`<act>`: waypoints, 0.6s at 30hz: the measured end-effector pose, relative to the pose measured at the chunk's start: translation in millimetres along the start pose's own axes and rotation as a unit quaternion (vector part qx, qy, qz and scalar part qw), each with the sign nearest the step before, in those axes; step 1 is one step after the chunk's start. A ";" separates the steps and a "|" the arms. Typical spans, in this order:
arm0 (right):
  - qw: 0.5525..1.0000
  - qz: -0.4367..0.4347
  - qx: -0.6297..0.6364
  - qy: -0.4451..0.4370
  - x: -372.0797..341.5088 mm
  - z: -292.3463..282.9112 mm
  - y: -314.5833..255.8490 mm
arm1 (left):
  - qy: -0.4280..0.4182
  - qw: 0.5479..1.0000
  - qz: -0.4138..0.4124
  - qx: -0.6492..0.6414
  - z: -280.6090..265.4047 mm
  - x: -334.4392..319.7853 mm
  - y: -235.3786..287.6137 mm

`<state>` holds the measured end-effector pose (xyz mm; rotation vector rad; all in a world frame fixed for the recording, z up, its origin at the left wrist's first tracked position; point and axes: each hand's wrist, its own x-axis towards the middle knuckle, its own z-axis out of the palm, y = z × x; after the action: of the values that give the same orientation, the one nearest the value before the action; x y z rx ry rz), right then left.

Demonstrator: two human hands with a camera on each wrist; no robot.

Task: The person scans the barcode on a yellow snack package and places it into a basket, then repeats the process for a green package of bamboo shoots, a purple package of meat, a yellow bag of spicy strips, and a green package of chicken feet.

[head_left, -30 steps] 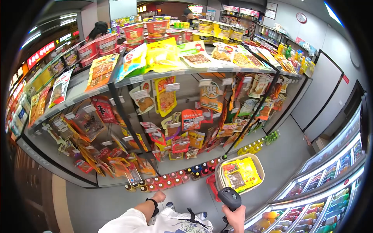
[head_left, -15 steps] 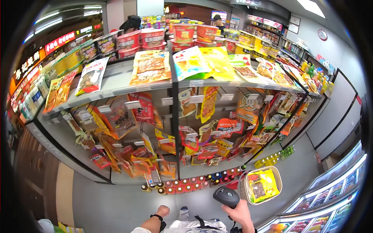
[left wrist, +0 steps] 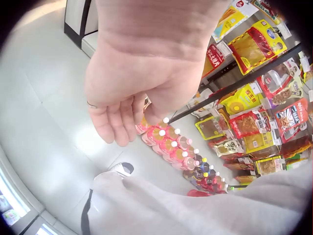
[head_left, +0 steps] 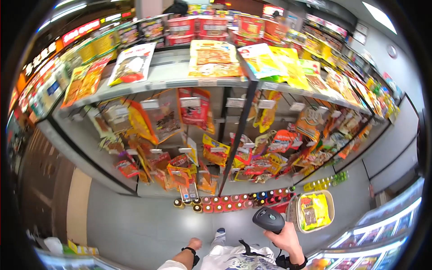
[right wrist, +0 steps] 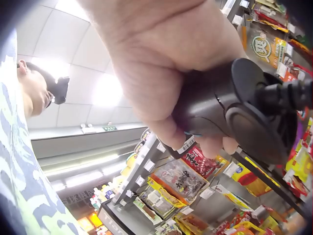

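The right hand (head_left: 288, 239) grips a black handheld scanner (head_left: 268, 219), held in front of the body at the lower centre-right of the head view. In the right wrist view the fingers wrap round the scanner's dark handle (right wrist: 208, 105). The left hand (head_left: 194, 244) hangs low, nearest to the bottles on the floor. From the left wrist, that hand (left wrist: 142, 88) holds nothing, its fingers loosely bent. Packets of snacks (head_left: 164, 114) hang on hooks under the shelf top, and more packets (head_left: 132, 64) lie on it.
Rows of bottles (head_left: 218, 208) stand on the floor along the shelf base. A basket (head_left: 293, 211) with yellow packets sits right of the scanner. Lit drink coolers (head_left: 380, 225) line the lower right. Instant noodle tubs (head_left: 182, 26) stand on top of the shelf.
The head view has swung left, so the shelf, basket and bottles appear further right. The right hand still grips the scanner, and the left hand remains low with nothing in it.
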<state>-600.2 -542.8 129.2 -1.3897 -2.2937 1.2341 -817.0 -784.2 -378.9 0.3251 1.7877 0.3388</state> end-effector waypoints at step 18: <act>0.998 0.000 0.032 0.047 -19.6 -25.6 33.6 | 0.005 1.000 0.007 0.018 -22.7 12.2 86.2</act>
<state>-554.2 -537.2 125.6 -1.3950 -2.1716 1.2049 -838.3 -701.6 -350.4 0.3627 1.8035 0.3187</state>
